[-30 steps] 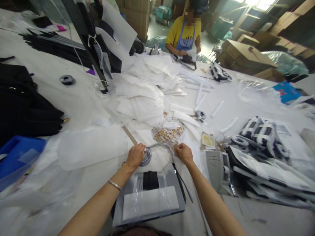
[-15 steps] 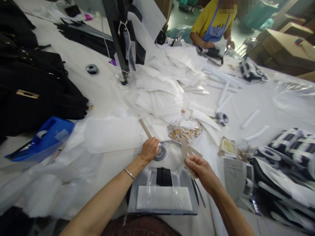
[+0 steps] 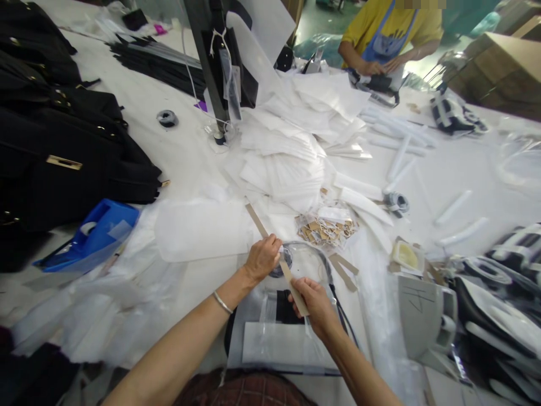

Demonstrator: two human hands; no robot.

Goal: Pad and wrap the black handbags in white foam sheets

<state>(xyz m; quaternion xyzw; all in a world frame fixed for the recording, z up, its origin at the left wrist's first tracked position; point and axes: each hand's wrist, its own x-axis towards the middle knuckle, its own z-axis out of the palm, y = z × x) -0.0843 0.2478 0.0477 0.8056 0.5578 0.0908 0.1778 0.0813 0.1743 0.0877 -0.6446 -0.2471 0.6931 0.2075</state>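
Note:
My left hand (image 3: 264,257) is closed around a tan cardboard strip (image 3: 256,220), whose far end sticks out past the knuckles. My right hand (image 3: 313,304) pinches a tan strip (image 3: 295,288) that slants up to the left hand. Whether this is one strip or two meeting in the fist, I cannot tell. Beneath the hands lies a grey and black bag (image 3: 236,332) with clear plastic and a white padding sheet (image 3: 270,344) on it. A grey coil (image 3: 276,269) sits partly hidden behind my left hand. Loose tan strips (image 3: 344,272) lie to the right.
A heap of white foam sheets (image 3: 283,152) and a pile of tan tags (image 3: 327,230) lie beyond my hands. At left are black bags (image 3: 76,152) and a blue tape dispenser (image 3: 91,231); a grey dispenser (image 3: 425,316) stands at right. A co-worker (image 3: 380,51) works across the table.
My right hand has moved left and toward me, to beside the left hand, with a strip in its fingers. Loose strips now lie at its former place. The view has shifted slightly.

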